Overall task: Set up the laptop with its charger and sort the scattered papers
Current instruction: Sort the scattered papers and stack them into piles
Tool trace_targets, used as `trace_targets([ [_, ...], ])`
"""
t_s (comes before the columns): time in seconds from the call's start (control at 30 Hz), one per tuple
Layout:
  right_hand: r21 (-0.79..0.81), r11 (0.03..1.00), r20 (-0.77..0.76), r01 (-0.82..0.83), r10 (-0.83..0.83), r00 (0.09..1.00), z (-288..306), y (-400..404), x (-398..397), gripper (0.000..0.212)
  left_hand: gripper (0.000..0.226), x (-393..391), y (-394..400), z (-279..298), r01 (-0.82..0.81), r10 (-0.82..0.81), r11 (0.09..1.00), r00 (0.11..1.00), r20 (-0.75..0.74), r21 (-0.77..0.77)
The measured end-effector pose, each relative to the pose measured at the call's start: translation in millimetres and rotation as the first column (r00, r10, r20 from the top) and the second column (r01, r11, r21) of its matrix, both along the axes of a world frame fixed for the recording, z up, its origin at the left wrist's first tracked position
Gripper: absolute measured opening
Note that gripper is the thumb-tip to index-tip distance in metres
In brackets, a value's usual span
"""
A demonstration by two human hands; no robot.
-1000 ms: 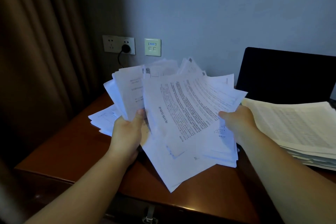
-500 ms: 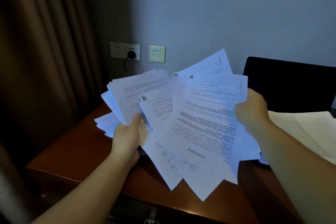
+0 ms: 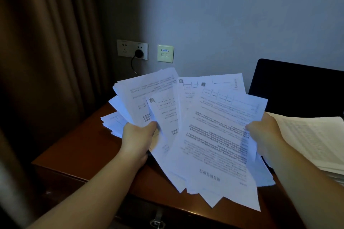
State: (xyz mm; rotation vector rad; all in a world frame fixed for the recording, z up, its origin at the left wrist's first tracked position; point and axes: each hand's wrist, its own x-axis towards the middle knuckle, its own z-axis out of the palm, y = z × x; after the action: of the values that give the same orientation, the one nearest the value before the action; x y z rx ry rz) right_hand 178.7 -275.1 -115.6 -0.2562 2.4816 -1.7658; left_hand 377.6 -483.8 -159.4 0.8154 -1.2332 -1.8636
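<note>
My left hand (image 3: 138,140) has its grip clamped on the fanned papers (image 3: 210,135) at their nine o'clock edge, thumb on top. My right hand (image 3: 264,133) pinches the front sheet at three o'clock. The fan hangs above the desk (image 3: 78,154). Beyond, at two o'clock, the open laptop (image 3: 297,87) stands dark; at eleven, the charger plug (image 3: 139,53) sits in the wall socket (image 3: 132,49).

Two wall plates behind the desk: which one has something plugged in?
The grey double socket plate, the one nearer the curtain: a black plug sits in its right outlet. The pale plate beside it has nothing plugged in.
</note>
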Motion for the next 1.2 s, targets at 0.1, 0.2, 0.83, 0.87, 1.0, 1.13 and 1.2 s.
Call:
trace_targets([
  [0.1, 0.022, 1.0, 0.034, 0.0, -0.001, 0.999, -5.7, 0.3, 0.4, 0.036, 0.027, -0.3, -4.8, -1.4, 0.017, -0.017, 1.0, 0.999, -0.03, 0.017],
  [0.2, 0.067, 0.991, 0.072, -0.12, 0.115, 0.991, -9.6, -4.8, 2.3, 0.036, 0.029, 1.8, -5.9, -0.2, 0.1, -0.1, 0.995, 0.991, -0.086, -0.002],
  [0.83, 0.198, 0.954, -0.033, -0.225, 0.236, 0.971, 8.9, -17.8, 25.8, 0.035, 0.019, 7.5, -2.7, 6.6, 0.074, -0.053, 0.992, 0.979, -0.196, 0.099],
  [0.87, 0.207, 0.958, -0.083, -0.198, 0.219, 0.972, 12.3, -21.1, 28.7, 0.035, 0.018, 7.7, -2.7, 7.1, 0.072, -0.048, 0.99, 0.978, -0.201, 0.117],
  [1.0, 0.236, 0.96, -0.224, -0.148, 0.202, 0.953, 21.3, -32.2, 37.1, 0.034, 0.018, 11.4, -2.0, 9.9, 0.066, -0.018, 0.977, 0.974, -0.226, 0.204],
  [1.13, 0.196, 0.971, -0.237, -0.139, 0.185, 0.954, 26.9, -39.1, 41.4, 0.031, 0.021, 15.7, 0.5, 15.6, 0.062, 0.016, 0.956, 0.965, -0.263, 0.287],
  [1.2, 0.167, 0.979, -0.251, -0.12, 0.16, 0.955, 30.8, -41.6, 42.3, 0.029, 0.021, 16.0, 1.3, 16.8, 0.057, 0.027, 0.952, 0.963, -0.269, 0.3],
])
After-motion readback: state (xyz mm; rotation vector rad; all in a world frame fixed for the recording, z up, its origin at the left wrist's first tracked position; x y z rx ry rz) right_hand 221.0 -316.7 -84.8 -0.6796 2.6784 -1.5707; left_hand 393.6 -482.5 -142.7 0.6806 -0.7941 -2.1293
